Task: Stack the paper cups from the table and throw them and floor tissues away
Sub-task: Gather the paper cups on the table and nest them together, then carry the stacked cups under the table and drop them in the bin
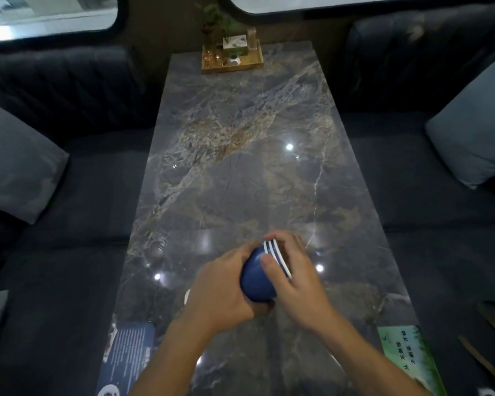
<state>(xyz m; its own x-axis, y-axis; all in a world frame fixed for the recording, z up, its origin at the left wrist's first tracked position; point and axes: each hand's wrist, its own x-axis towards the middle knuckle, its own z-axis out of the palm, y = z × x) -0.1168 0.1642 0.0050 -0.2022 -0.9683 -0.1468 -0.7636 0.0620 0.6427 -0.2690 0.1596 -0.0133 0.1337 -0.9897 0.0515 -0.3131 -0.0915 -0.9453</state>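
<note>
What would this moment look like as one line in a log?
left hand: grips base of blue cup stack | right hand: on stack's rim end | stack: held sideways above marble table | stage: stacking

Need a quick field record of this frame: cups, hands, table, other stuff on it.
cups: blue stack, about three white rims showing, nested, lying sideways, rims pointing away from camera
left hand: wrapped around the stack's base end
right hand: on the rim end, thumb across the stack's side
table: dark marble, glossy, no loose cups visible
tray: far end, holds plants and small items
near left corner: dark card
near right corner: green card
floor tissues: not in view
</note>
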